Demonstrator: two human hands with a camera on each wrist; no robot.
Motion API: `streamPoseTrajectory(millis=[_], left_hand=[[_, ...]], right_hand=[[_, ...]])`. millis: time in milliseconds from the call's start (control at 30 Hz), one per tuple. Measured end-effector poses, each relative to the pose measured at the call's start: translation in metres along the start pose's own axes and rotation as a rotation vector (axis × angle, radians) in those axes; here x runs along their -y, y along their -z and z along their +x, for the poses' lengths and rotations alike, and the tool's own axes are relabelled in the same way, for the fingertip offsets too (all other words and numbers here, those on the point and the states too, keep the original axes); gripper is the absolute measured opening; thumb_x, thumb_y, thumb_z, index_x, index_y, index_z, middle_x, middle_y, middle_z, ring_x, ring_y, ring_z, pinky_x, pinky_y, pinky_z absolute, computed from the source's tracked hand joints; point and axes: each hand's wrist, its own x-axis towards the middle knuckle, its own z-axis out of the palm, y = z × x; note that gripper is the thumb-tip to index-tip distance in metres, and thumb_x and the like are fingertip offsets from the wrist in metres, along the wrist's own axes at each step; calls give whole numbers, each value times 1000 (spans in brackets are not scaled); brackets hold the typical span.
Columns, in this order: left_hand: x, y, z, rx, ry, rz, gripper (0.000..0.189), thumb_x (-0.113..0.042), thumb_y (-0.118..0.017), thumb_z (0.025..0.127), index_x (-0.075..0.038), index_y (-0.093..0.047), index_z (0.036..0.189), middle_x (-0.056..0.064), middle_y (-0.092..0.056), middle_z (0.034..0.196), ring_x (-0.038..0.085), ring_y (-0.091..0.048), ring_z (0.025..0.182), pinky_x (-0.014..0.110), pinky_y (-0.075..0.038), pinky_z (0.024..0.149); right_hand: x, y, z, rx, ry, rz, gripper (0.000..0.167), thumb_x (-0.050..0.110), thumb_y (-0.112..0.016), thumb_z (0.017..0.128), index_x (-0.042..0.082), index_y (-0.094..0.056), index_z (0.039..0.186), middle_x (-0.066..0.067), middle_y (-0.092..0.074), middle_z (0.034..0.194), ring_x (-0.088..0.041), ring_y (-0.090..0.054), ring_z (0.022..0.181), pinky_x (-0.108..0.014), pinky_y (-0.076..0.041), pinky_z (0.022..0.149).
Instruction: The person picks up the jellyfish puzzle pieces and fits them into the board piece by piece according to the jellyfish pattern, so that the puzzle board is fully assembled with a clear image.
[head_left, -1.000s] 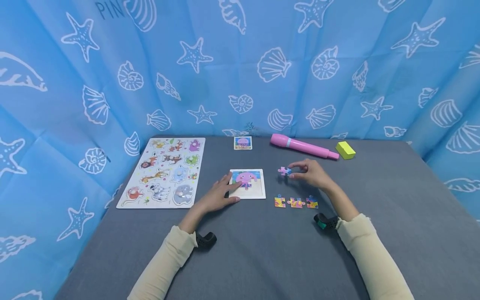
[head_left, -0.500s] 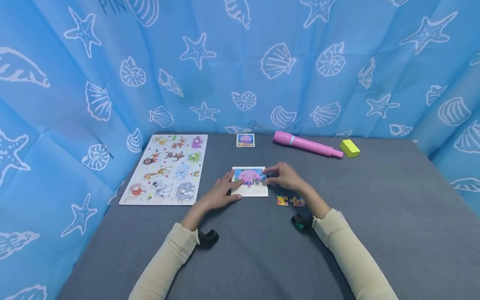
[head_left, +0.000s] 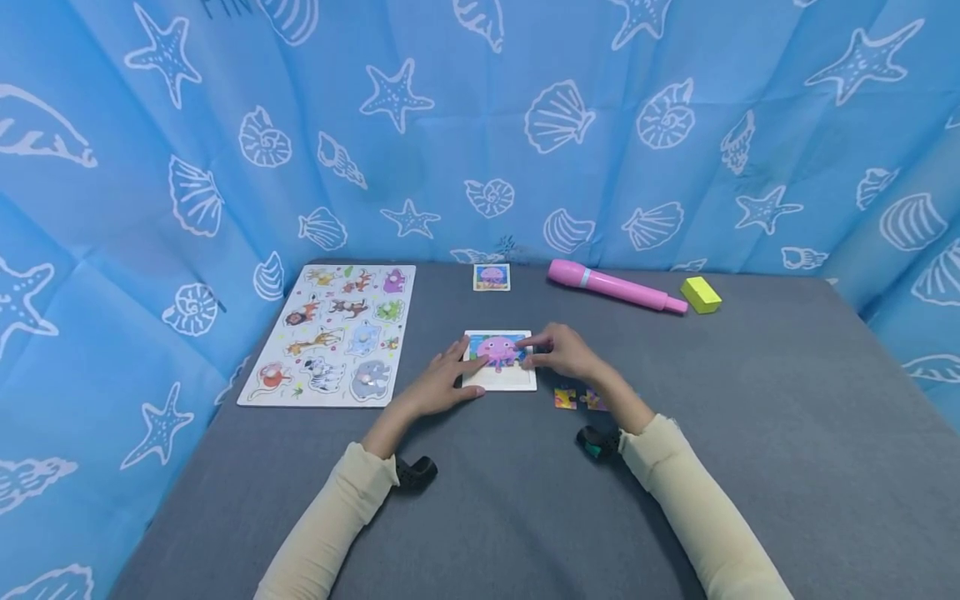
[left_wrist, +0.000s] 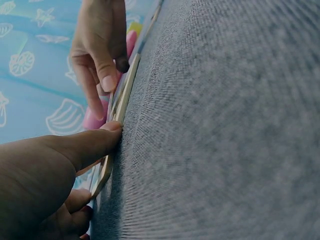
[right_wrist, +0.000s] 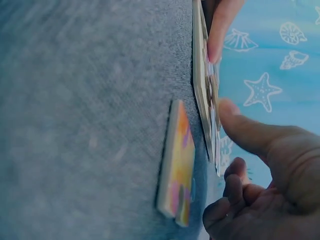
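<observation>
A small framed jigsaw puzzle with a pink octopus picture lies mid-table, its lower part showing bare wood. My left hand spreads over its left side, thumb at the near edge. Over the right side, my right hand touches a puzzle piece set within the picture, index finger and thumb apart and pressing down. The right thumb meets the picture's surface in the right wrist view. Two yellow-and-pink loose pieces show beside the frame, one partly behind the right wrist.
A white board with animal pieces lies at the left. Behind the jigsaw is a small octopus picture card. A pink microphone-shaped stick and a yellow block lie at the back right, before a blue shell-print curtain.
My right hand has carried a puzzle piece left from beside the frame and put it down in the picture. The left hand stays on the frame. The view has shifted slightly.
</observation>
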Motion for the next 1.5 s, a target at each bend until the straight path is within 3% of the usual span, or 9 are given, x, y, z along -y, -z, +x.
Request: streamPoseTrajectory(millis=[200, 333, 467, 733, 1000, 1233, 1500], left_hand=[[-1, 0, 0, -4, 7, 2, 57, -33, -57, 91, -15, -37, 141, 16, -7, 154, 34, -7, 142, 55, -8, 113], [-1, -2, 0, -3, 5, 7, 57, -33, -57, 91, -15, -37, 141, 17, -7, 154, 35, -7, 142, 56, -9, 112], [-1, -4, 1, 1, -2, 12, 57, -33, -56, 91, -15, -37, 141, 17, -6, 154, 35, -7, 142, 57, -9, 112], [-2, -3, 0, -2, -6, -3, 57, -33, -56, 91, -14, -37, 141, 17, -6, 154, 34, -6, 142, 56, -8, 112], [-3, 2, 0, -14, -6, 0, 56, -33, -56, 91, -14, -38, 141, 17, -8, 154, 35, -7, 142, 56, -9, 112], [-4, 4, 0, -4, -3, -4, 56, -31, -56, 91, -13, -38, 141, 18, -7, 154, 35, -7, 142, 56, -8, 112], [-2, 5, -1, 19, -9, 0, 56, -29, -55, 92, -12, -36, 142, 19, -7, 153, 37, -6, 142, 57, -8, 112]], right_hand=[[4, -1, 2, 31, 102, -36, 32, 10, -72, 77, 5, -69, 108, -4, -36, 64, -14, -28, 62, -25, -25, 58], [7, -3, 3, 31, 151, -97, 27, 10, -69, 80, 5, -70, 106, -6, -41, 66, -15, -28, 64, -26, -24, 62], [8, -4, 4, 50, 145, -132, 25, 12, -69, 80, 7, -70, 105, -11, -44, 75, -16, -26, 69, -28, -20, 65], [3, -1, 4, 58, 154, -34, 25, 6, -69, 80, 2, -69, 104, 3, -26, 55, -10, -24, 52, -20, -24, 50], [7, 0, 10, 86, 51, -20, 24, 7, -68, 81, 6, -68, 105, 8, -29, 51, -7, -23, 49, -19, -22, 45], [7, 2, 11, 68, 65, 1, 23, 8, -69, 80, 11, -70, 102, 10, -29, 50, -7, -22, 50, -20, -22, 45], [2, -4, 16, 83, -43, 4, 24, 8, -69, 80, 7, -70, 103, 7, -41, 53, -10, -23, 52, -21, -23, 47]])
